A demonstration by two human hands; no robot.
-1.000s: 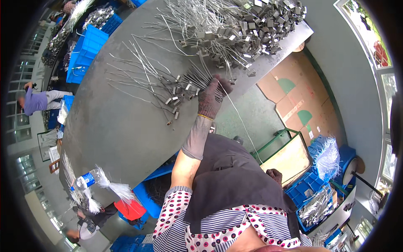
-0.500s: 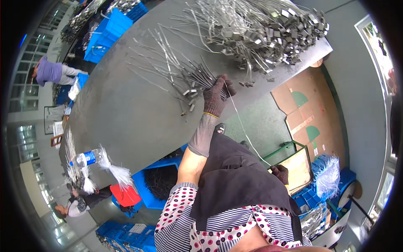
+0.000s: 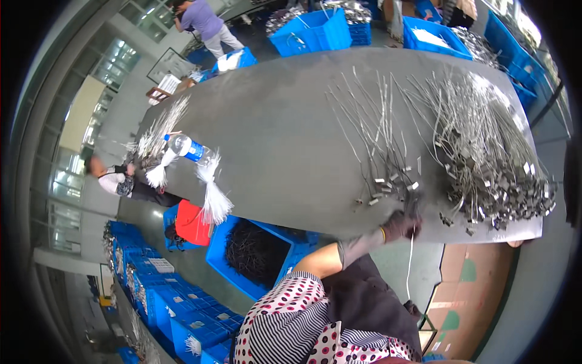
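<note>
Gripping wires [image 3: 413, 201], your left hand [image 3: 400, 226] is at the table [image 3: 279, 139]; a cable heap [image 3: 488, 173] crowds the table's right end. Off-table, your right hand's [image 3: 413, 309] hold is unclear.

Gloved left hand [image 3: 400, 227] (blurred) closed around dark wire bundle [image 3: 413, 204] at near edge of grey table [image 3: 279, 121]; white strand [image 3: 410, 267] runs down to gloved right hand [image 3: 413, 309], grip unclear; loose wires [image 3: 383, 124] spread just beyond left hand; big heap of block-ended wires [image 3: 485, 164] rightward; blue-labelled bottle [image 3: 187, 147] far left, beside white tufts [image 3: 213, 197].
</note>
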